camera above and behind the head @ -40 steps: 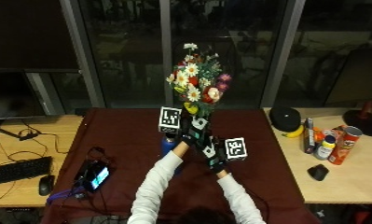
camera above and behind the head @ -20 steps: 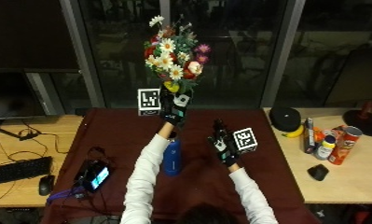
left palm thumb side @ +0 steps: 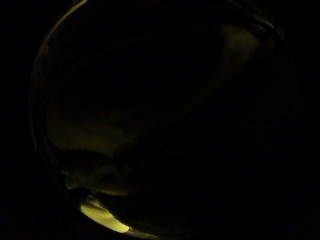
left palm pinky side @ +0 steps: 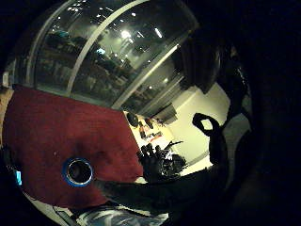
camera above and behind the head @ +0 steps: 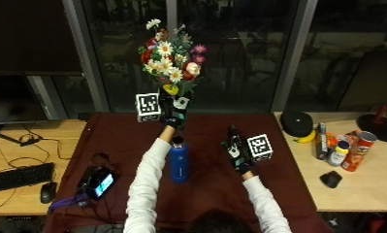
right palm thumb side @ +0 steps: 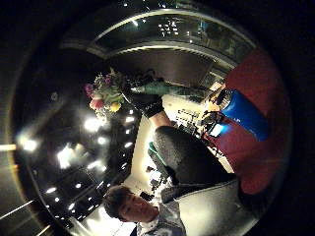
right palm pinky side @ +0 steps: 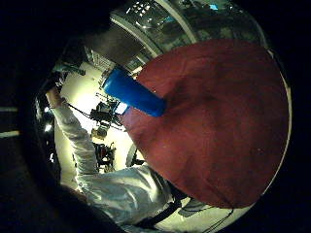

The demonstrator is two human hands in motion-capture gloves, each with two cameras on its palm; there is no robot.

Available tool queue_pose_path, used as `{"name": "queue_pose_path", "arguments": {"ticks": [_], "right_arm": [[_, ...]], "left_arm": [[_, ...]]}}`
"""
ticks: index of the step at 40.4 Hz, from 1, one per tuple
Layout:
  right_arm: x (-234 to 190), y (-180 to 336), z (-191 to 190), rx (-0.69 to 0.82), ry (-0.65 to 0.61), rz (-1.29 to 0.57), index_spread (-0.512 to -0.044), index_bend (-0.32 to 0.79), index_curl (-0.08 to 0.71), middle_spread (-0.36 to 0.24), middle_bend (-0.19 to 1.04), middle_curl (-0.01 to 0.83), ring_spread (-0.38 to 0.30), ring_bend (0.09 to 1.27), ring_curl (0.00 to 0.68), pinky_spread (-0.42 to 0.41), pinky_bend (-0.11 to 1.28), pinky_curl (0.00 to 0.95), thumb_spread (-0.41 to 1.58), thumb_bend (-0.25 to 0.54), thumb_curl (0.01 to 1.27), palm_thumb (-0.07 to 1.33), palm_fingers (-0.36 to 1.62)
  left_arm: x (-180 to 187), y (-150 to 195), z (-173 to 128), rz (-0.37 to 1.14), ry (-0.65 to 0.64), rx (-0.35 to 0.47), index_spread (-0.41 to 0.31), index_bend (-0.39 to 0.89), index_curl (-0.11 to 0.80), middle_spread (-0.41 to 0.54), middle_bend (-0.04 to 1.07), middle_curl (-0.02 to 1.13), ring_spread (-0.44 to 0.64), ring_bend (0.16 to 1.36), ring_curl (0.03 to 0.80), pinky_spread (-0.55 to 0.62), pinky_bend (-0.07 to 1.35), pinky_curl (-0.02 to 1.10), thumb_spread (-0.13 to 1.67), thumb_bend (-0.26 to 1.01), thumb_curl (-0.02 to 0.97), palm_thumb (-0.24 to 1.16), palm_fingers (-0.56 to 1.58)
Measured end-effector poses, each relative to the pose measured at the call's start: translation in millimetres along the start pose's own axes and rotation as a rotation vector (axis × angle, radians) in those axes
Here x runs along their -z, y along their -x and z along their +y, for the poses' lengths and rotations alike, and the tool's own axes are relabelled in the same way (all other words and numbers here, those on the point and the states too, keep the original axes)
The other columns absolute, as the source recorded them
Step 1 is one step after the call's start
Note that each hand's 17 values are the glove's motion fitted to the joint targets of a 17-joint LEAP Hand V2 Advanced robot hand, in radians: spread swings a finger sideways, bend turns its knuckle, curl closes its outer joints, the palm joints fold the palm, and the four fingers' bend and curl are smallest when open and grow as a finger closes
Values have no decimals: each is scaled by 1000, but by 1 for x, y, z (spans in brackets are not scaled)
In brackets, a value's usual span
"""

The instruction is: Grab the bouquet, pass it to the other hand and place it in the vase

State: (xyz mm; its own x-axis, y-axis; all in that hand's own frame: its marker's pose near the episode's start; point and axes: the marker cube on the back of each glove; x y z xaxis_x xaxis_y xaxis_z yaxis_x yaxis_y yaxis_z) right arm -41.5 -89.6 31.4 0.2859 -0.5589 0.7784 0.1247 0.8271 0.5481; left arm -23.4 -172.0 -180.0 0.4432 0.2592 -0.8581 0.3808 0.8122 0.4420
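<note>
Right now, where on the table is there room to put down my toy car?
The red cloth is bare between the blue vase and the right hand, and along its far edge by the window. It is crowded at the cans on the right and the gadget on the left.
</note>
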Motion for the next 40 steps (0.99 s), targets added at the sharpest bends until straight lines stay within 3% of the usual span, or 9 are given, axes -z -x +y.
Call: {"name": "queue_pose_path", "arguments": {"ticks": [5,9,18,24,25,26,28,33,40], "right_arm": [[2,-3,2,-8,-4,-2,-387,121,212,-31,197,340,27,437,296,235,599,346,1008,-30,330,333,-26],[1,-4,9,-149,-14,-53,-387,125,211,-30,192,338,28,439,296,238,589,343,1013,-27,330,335,-18],[7,-26,8,-56,-8,17,-387,130,211,-26,200,338,26,435,294,241,564,334,1019,-26,328,338,-5],[3,-46,25,-199,13,-24,-386,134,212,-25,197,336,24,438,294,239,550,332,1033,-22,328,347,0],[3,-51,27,-211,19,-17,-386,134,213,-25,197,336,23,438,293,239,549,332,1034,-22,327,348,0],[3,-55,30,-230,25,-11,-385,134,213,-25,197,336,23,438,293,239,548,332,1035,-23,327,348,1],[2,-61,36,-266,38,-4,-385,137,215,-25,195,335,23,437,293,243,546,331,1047,-6,332,380,3],[3,-83,46,-305,56,-3,-378,142,220,-18,190,333,28,435,291,246,534,330,1068,-10,336,413,5],[8,-96,53,-305,38,31,-375,150,229,-10,192,330,33,427,290,247,517,328,1083,-16,337,434,9]], "left_arm": [[1,14,-2,-3,-13,12,-350,404,566,-357,709,551,-382,757,477,-408,614,461,299,-29,775,849,1377],[1,25,-6,21,-11,-101,-350,401,572,-358,704,550,-382,757,478,-407,615,461,299,-29,784,848,1375],[6,71,9,14,50,112,-351,383,579,-355,704,549,-381,750,478,-406,614,458,301,-28,801,847,1367],[19,133,62,-72,338,230,-313,221,544,-334,647,533,-363,682,458,-408,645,454,315,-60,791,801,1177],[23,152,76,-83,407,258,-180,41,490,-248,546,504,-212,600,433,-212,437,395,512,-221,706,513,329],[27,172,91,-93,477,287,-127,46,510,-161,512,564,-123,643,533,-113,505,495,552,-182,683,488,29],[35,210,119,-109,603,335,-40,34,478,-9,390,553,12,640,536,23,528,514,616,-140,642,430,-326],[47,254,159,-99,670,360,78,19,358,200,193,373,230,570,370,234,434,370,715,-57,576,404,-230],[50,247,163,-173,571,315,148,48,274,317,186,318,375,566,321,382,406,325,801,-34,516,432,-157]]}}
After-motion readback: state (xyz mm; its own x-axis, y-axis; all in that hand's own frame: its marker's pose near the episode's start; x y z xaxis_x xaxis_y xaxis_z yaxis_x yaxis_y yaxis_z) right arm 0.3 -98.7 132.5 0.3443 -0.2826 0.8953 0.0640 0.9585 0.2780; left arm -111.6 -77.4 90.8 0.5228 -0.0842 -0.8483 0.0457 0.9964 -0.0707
